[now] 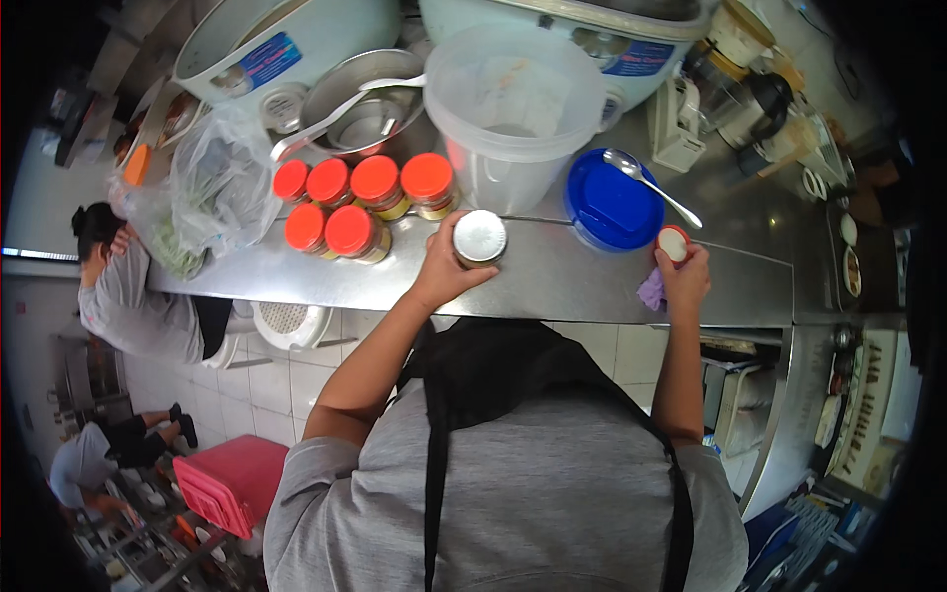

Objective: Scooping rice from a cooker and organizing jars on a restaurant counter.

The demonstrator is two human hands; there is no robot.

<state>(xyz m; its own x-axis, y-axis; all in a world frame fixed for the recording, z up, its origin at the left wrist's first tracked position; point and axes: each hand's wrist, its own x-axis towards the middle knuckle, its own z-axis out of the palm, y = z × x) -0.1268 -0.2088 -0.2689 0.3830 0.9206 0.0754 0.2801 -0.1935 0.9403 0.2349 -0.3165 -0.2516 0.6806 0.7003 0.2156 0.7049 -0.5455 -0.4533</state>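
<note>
My left hand (448, 260) is wrapped around a glass jar (479, 238) whose mouth is covered by a silvery foil seal. In my right hand (685, 280) is a red screw lid (672, 243), its pale inner side facing up. A crumpled purple cloth (652, 290) lies just beneath that hand. Several jars with red lids (351, 231) stand in two rows left of my left hand. Beyond the held jar rises a tall translucent plastic bucket (510, 166). A metal spoon (651, 186) rests across a blue round lid (612, 207) near my right hand.
A steel bowl (325, 81) with a white-handled utensil (325, 127) sits behind the jars. Plastic bags of greens (214, 185) lie at the left. Two large rice cookers (325, 29) line the back. A person (140, 296) leans at the table's left end, beside a white stool (292, 324).
</note>
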